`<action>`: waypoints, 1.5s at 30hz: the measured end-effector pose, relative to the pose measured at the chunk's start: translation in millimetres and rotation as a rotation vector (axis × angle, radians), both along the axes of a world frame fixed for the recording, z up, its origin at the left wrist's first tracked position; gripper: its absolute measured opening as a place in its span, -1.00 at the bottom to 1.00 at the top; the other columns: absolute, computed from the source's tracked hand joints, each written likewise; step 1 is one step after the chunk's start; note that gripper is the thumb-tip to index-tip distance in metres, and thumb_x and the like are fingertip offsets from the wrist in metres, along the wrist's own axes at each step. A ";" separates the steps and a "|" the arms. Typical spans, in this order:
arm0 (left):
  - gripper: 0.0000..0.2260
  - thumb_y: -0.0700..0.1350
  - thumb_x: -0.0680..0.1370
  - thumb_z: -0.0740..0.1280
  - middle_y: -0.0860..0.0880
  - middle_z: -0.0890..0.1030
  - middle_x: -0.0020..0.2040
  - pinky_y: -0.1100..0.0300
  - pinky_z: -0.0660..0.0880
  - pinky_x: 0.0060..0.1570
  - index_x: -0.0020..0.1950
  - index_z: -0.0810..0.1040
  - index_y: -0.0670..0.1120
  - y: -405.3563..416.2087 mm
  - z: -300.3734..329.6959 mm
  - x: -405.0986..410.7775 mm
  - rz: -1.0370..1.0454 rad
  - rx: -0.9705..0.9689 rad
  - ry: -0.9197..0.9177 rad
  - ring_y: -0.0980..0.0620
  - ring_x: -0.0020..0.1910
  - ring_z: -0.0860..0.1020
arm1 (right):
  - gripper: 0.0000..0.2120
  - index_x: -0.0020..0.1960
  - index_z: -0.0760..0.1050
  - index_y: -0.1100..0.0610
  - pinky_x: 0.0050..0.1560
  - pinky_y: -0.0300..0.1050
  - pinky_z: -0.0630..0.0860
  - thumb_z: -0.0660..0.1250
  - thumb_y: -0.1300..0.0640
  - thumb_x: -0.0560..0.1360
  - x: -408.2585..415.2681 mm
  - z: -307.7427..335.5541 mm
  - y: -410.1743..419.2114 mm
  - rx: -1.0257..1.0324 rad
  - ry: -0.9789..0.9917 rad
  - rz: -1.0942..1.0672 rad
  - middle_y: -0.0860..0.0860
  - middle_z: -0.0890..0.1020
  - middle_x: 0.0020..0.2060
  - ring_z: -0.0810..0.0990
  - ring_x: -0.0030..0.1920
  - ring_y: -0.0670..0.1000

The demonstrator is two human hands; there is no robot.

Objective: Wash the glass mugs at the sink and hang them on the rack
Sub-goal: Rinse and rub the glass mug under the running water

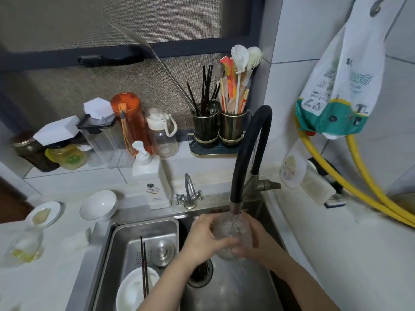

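Observation:
A clear glass mug sits under the black curved faucet, whose nozzle pours water over it above the steel sink. My left hand wraps the mug's left side, thumb across the front. On the right side my right hand grips it, fingers curled under the base. A second glass mug with yellowish residue stands on the counter at far left. No rack for hanging is in view.
A steel drain basket on the sink's left holds a white bowl, dark chopsticks and a lid. A white soap dispenser, a small tap, white bowls, bottles and utensil holders line the back. Yellow hoses run at right.

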State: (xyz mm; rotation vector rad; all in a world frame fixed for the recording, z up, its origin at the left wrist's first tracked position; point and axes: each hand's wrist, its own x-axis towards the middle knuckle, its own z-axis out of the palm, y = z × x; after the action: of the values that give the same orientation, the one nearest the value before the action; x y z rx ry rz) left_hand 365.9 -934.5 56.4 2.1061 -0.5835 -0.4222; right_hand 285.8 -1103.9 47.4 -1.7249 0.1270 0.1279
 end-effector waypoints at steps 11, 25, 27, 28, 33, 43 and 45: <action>-0.55 -0.14 0.34 0.55 0.17 0.65 0.07 0.39 0.49 0.06 0.13 0.54 0.22 19.5 -0.1 3.5 -0.020 -0.204 0.244 0.21 0.09 0.60 | -0.32 0.36 0.34 0.03 0.15 -0.12 0.55 0.44 0.43 0.34 -4.9 11.5 -2.4 0.140 -0.026 0.018 0.00 0.57 0.22 0.56 0.22 -0.04; -0.57 -0.15 0.29 0.57 0.01 0.66 0.07 0.36 0.51 0.01 0.13 0.58 0.00 34.9 -5.1 3.0 0.071 -0.278 0.283 0.13 0.04 0.62 | -0.33 0.34 0.37 -0.05 0.22 -0.01 0.52 0.54 0.21 0.31 -5.6 7.3 10.1 0.146 0.004 0.056 0.00 0.54 0.25 0.52 0.28 -0.02; -0.62 -0.12 0.31 0.55 0.01 0.68 0.02 0.39 0.51 -0.10 0.10 0.59 -0.05 30.1 -4.8 7.5 0.130 -0.285 0.323 0.15 -0.04 0.63 | -0.42 0.27 0.42 -0.09 0.16 -0.09 0.56 0.54 0.15 0.32 -1.5 8.3 12.4 0.167 0.031 -0.032 -0.04 0.58 0.22 0.56 0.22 -0.09; -0.64 -0.09 0.33 0.54 0.01 0.68 0.00 0.39 0.51 -0.16 0.09 0.60 -0.06 24.9 -4.2 8.8 0.145 -0.276 0.337 0.15 -0.08 0.63 | -0.49 0.21 0.45 -0.11 0.07 -0.18 0.57 0.53 0.18 0.35 -0.2 6.3 11.1 0.183 0.045 -0.080 -0.09 0.62 0.16 0.60 0.15 -0.14; -0.65 0.01 0.38 0.53 -0.05 0.66 -0.07 0.25 0.57 -0.27 0.07 0.61 -0.13 3.8 -3.8 5.3 0.251 -0.273 0.436 0.16 -0.21 0.61 | -0.54 0.18 0.54 0.01 0.09 -0.14 0.56 0.46 -0.10 0.32 2.2 -0.6 8.6 0.231 0.149 -0.167 -0.02 0.67 0.08 0.65 0.07 -0.05; -0.40 0.09 0.32 0.55 0.09 0.32 0.35 0.39 0.35 0.26 0.28 0.37 0.30 4.0 -9.5 -14.9 0.075 -0.166 0.096 0.18 0.32 0.35 | -0.48 0.09 0.57 0.16 -0.14 -0.04 0.59 0.32 -0.24 0.38 1.4 -5.0 20.8 0.440 0.394 -0.303 0.14 0.69 -0.08 0.66 -0.06 0.11; -0.45 0.01 0.36 0.54 0.15 0.14 0.41 0.55 0.21 0.22 0.26 0.42 0.32 7.2 -7.0 -19.9 0.000 -0.120 0.067 0.28 0.38 0.16 | -0.01 0.24 0.49 0.17 -0.02 -0.01 0.56 0.45 -0.44 0.01 3.5 -4.9 21.3 0.404 0.349 -0.287 0.17 0.61 0.13 0.58 0.13 0.18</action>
State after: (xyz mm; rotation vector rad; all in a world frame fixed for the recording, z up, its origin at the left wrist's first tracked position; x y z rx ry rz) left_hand 346.0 -927.3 49.4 1.9700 -0.5557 -0.4451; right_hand 289.3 -1082.6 42.5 -1.2538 0.5656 0.2254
